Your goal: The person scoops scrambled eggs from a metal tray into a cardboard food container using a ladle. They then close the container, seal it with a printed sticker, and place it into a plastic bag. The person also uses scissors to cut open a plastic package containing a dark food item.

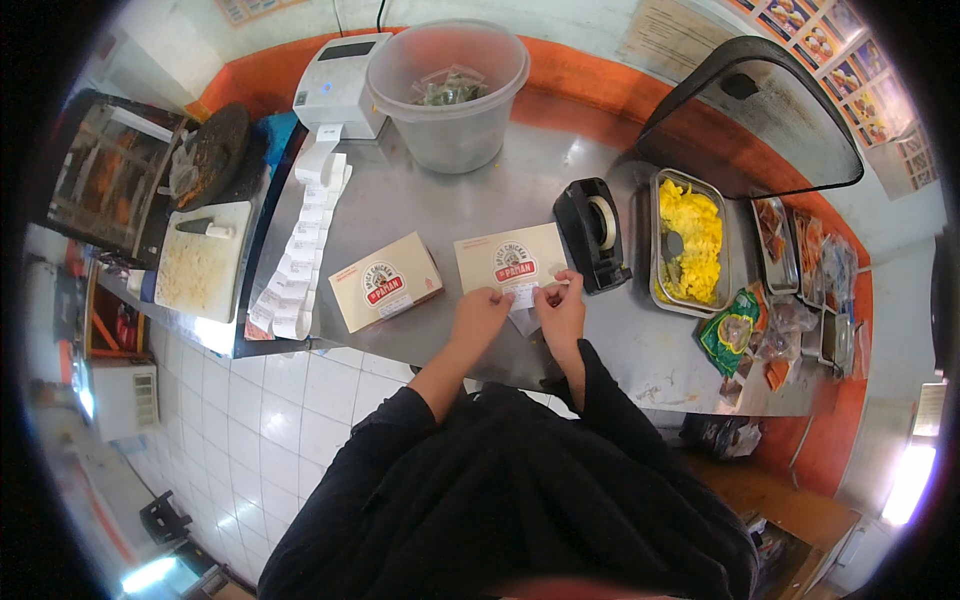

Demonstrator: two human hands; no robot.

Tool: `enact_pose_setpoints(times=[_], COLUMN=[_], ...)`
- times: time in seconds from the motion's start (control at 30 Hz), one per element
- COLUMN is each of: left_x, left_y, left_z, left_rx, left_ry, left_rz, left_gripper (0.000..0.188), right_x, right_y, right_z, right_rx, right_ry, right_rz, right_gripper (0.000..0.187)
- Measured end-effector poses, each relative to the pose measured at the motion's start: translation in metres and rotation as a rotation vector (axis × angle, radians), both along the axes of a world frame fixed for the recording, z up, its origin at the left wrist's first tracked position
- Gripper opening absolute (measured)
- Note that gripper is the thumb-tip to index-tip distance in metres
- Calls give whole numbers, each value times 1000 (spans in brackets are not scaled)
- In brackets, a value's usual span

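- Fingers of the left bare hand (484,312) are drawn together, thumb close to index, pinching the left edge of a small white printed paper slip (523,294)
- Fingers of the right bare hand (561,312) curl in at the slip's right edge; whether they pinch it or merely press on it I cannot tell, since the tips are so small in this wide view
- Between the hands, the slip sits at the near edge of a cream cardboard box with a round dark-and-red emblem (508,258), steadied from both sides, probably so that it stays flat and straight
- Both forearms, in black sleeves, reach over the near edge of a grey metal table (420,205), leaving most of the box's top uncovered
- To the left, apart from the first box, lies a second cream box with the same emblem (387,282), turned at a slant, perhaps to leave the hands some room
- Just beside the first box's right side stands a black tape dispenser (582,245), which seems placed for easy reach of the right hand
- Farther right, a rectangular metal tray (656,240) holds bright yellow food (692,225), with a black-framed mesh cover (775,115) tilted up behind it, likely for open access
- At the back left, a white boxy printer (335,90) trails a long white paper strip (300,260) toward the table's near edge, beside a translucent plastic bucket (455,130)
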State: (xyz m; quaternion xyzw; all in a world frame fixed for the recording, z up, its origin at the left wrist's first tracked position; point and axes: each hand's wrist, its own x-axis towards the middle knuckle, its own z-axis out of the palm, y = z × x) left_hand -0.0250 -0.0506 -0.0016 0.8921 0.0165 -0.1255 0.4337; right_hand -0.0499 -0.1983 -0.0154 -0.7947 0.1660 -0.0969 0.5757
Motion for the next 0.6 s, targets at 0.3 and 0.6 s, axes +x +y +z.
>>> enact_pose_setpoints(times=[0.3, 0.6], left_x=[3, 10], left_y=[-1, 9], left_z=[-6, 44], left_rx=[88, 387], left_ry=[14, -62], left_rz=[-17, -107], left_gripper=[38, 52], right_x=[1, 2], right_y=[0, -25], right_z=[-1, 21], right_rx=[-115, -695], right_ry=[60, -125], right_rz=[-21, -16], right_gripper=[41, 37])
